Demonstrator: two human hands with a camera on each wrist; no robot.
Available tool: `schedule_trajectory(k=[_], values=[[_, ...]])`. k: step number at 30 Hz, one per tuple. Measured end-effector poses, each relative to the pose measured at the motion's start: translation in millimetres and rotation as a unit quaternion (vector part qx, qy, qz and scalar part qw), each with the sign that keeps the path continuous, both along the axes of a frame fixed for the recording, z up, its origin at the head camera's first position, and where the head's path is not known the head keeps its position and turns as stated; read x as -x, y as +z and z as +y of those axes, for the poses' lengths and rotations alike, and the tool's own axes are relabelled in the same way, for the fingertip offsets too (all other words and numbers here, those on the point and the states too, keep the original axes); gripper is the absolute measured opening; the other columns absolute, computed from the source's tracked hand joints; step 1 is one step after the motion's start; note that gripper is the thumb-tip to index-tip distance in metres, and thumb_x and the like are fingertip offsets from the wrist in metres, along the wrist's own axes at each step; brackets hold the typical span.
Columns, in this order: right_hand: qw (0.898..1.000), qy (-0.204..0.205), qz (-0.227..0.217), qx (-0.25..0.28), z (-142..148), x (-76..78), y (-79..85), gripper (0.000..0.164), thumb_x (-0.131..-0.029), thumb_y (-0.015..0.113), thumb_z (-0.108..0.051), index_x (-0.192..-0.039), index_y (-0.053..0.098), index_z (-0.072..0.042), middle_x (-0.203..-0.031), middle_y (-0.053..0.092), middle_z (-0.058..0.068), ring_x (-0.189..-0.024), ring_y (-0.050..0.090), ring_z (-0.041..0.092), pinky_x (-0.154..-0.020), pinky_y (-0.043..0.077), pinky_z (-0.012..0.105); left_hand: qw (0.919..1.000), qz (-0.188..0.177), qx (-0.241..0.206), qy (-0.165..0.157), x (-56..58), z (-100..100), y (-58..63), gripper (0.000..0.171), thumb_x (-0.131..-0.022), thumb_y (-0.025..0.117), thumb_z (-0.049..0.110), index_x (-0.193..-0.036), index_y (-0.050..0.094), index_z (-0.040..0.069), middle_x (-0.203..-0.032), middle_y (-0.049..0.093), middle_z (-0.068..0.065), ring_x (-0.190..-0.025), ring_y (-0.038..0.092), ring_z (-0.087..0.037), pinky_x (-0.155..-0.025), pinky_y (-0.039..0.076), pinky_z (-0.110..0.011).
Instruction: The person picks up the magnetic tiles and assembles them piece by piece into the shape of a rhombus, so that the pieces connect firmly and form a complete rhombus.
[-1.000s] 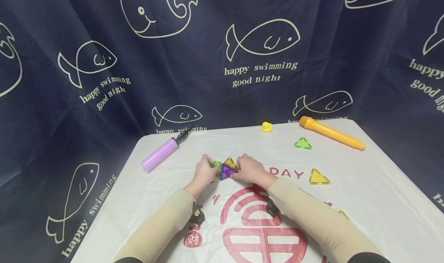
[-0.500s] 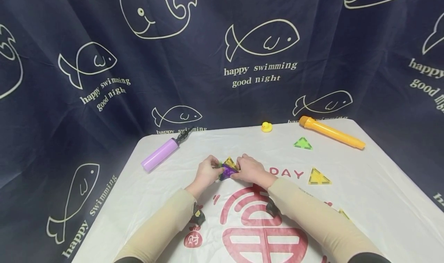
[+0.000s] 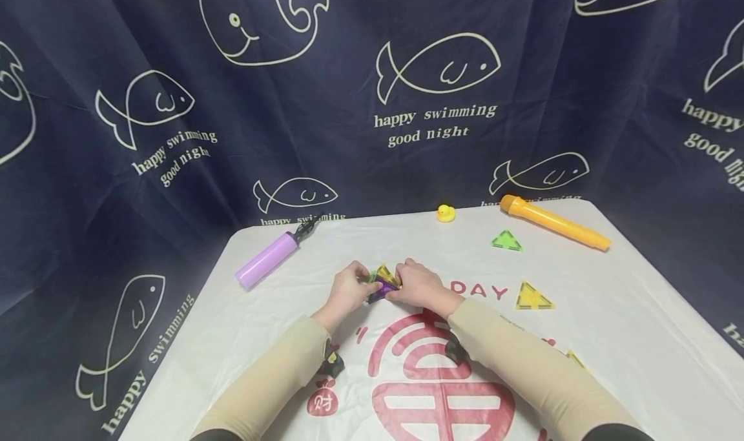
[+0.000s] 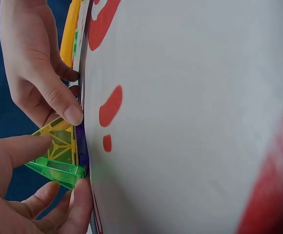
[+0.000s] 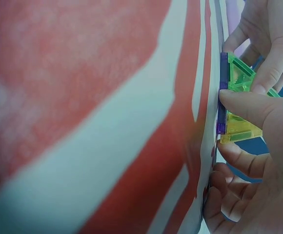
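Three see-through triangular magnetic tiles meet at mid-table between my two hands. A purple tile point(image 5: 223, 92) lies flat on the cloth. Along its edges, a yellow tile point(image 4: 61, 141) and a green tile point(image 4: 58, 170) stand up, leaning inward. My left hand point(image 3: 347, 291) pinches the green tile, its thumb reaching across the top near the yellow one. From the other side, my right hand point(image 3: 420, 285) has its thumb on the purple tile and its index finger at the yellow tile's lower edge. In the head view the fingers partly hide all three tiles.
Loose tiles lie to the right: a green triangle point(image 3: 507, 241), a yellow triangle point(image 3: 533, 296) and another yellow one point(image 3: 574, 358) partly behind the right sleeve. A purple hand pump point(image 3: 267, 260) is at left. A rubber duck point(image 3: 445, 214) and an orange stick point(image 3: 555, 223) sit at the back.
My left hand has moved slightly right, its thumb now over the purple tile in the head view. The green tile has come in closer to the others. My right hand has stayed in place.
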State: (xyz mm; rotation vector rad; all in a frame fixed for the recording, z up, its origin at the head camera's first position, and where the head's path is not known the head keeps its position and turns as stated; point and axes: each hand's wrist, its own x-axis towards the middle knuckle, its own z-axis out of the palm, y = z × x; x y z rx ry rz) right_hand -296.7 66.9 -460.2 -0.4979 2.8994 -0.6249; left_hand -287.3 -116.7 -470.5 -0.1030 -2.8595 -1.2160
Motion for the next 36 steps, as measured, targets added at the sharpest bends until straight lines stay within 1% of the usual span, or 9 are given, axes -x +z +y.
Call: schedule_trajectory(k=[9, 12, 15, 19, 21, 24, 27, 31, 36], values=[[1.0, -0.002, 0.001, 0.003, 1.2, -0.2, 1.3, 0.039, -0.081, 0.086, -0.038, -0.086, 0.057, -0.013, -0.085, 0.05, 0.004, -0.073, 0.05, 0.018, -0.058, 0.042, 0.031, 0.9999, -0.005, 0.005, -0.008, 2.8, 0.1, -0.6, 0.035, -0.083, 0.086, 0.023, -0.101, 0.061, 0.007, -0.098, 0.065, -0.007, -0.09, 0.063, -0.024, -0.078, 0.057, -0.037], [1.0, -0.002, -0.001, 0.0, 1.4, -0.3, 2.0, 0.039, -0.081, 0.086, -0.038, -0.086, 0.057, -0.013, -0.085, 0.05, 0.004, -0.073, 0.05, 0.018, -0.058, 0.042, 0.031, 0.9995, -0.015, 0.012, -0.024, 3.8, -1.5, 1.2, 0.041, -0.082, 0.086, 0.024, -0.106, 0.059, 0.004, -0.098, 0.064, -0.01, -0.087, 0.062, -0.024, -0.077, 0.057, -0.038], [1.0, 0.001, -0.003, -0.003, 1.9, -0.5, 2.6, 0.039, -0.081, 0.086, -0.038, -0.087, 0.057, -0.014, -0.086, 0.05, 0.003, -0.073, 0.05, 0.018, -0.059, 0.042, 0.031, 0.9976, -0.028, 0.023, -0.059, 5.6, -5.1, 5.4, 0.052, -0.082, 0.086, 0.023, -0.119, 0.057, 0.001, -0.109, 0.064, -0.015, -0.095, 0.062, -0.028, -0.084, 0.056, -0.043], [1.0, 0.008, -0.007, 0.004, 5.4, -0.5, 4.2, 0.036, -0.081, 0.086, -0.034, -0.092, 0.059, -0.013, -0.088, 0.052, 0.002, -0.076, 0.052, 0.018, -0.064, 0.046, 0.033, 0.9906, -0.042, 0.007, -0.13, 12.6, -13.5, 8.3, 0.071, -0.082, 0.083, 0.017, -0.141, 0.048, 0.001, -0.136, 0.057, -0.02, -0.124, 0.056, -0.037, -0.106, 0.046, -0.051], [1.0, 0.011, -0.009, 0.006, 8.6, -0.4, 5.7, 0.034, -0.082, 0.086, -0.031, -0.098, 0.062, -0.012, -0.091, 0.054, 0.001, -0.078, 0.053, 0.018, -0.069, 0.049, 0.034, 0.9831, -0.051, -0.02, -0.175, 18.7, -19.2, 6.6, 0.076, -0.082, 0.079, 0.012, -0.149, 0.043, 0.003, -0.147, 0.051, -0.019, -0.136, 0.047, -0.039, -0.113, 0.038, -0.053], [1.0, 0.014, -0.013, 0.004, 15.3, -0.4, 8.5, 0.035, -0.082, 0.085, -0.026, -0.106, 0.065, -0.01, -0.093, 0.056, 0.002, -0.08, 0.055, 0.019, -0.073, 0.052, 0.037, 0.9674, -0.064, -0.063, -0.237, 25.4, -26.6, 3.7, 0.075, -0.084, 0.071, 0.005, -0.152, 0.041, 0.003, -0.153, 0.046, -0.017, -0.143, 0.039, -0.039, -0.118, 0.03, -0.053], [1.0, 0.017, -0.012, -0.003, 25.5, -1.3, 9.4, 0.034, -0.083, 0.083, -0.023, -0.109, 0.066, -0.01, -0.092, 0.056, 0.002, -0.081, 0.055, 0.019, -0.074, 0.053, 0.039, 0.9556, -0.066, -0.079, -0.276, 27.7, -30.3, 2.6, 0.068, -0.086, 0.065, 0.002, -0.151, 0.044, 0.002, -0.153, 0.047, -0.017, -0.144, 0.039, -0.037, -0.119, 0.028, -0.05], [1.0, 0.02, -0.007, -0.002, 42.8, -4.7, 10.7, 0.032, -0.082, 0.082, -0.021, -0.108, 0.067, -0.01, -0.094, 0.058, 0.003, -0.085, 0.059, 0.02, -0.078, 0.055, 0.041, 0.955, -0.052, -0.064, -0.285, 26.0, -31.5, 5.7, 0.058, -0.088, 0.066, 0.002, -0.145, 0.054, 0.004, -0.145, 0.056, -0.014, -0.14, 0.045, -0.034, -0.118, 0.031, -0.05], [1.0, 0.007, -0.001, -0.005, 67.0, -12.3, 15.9, 0.033, -0.087, 0.08, -0.021, -0.114, 0.068, -0.008, -0.101, 0.061, 0.005, -0.096, 0.062, 0.026, -0.085, 0.056, 0.046, 0.9661, -0.041, -0.037, -0.252, 22.5, -31.0, 10.3, 0.048, -0.087, 0.071, 0.002, -0.134, 0.062, 0.004, -0.134, 0.064, -0.013, -0.134, 0.052, -0.035, -0.115, 0.036, -0.051]])
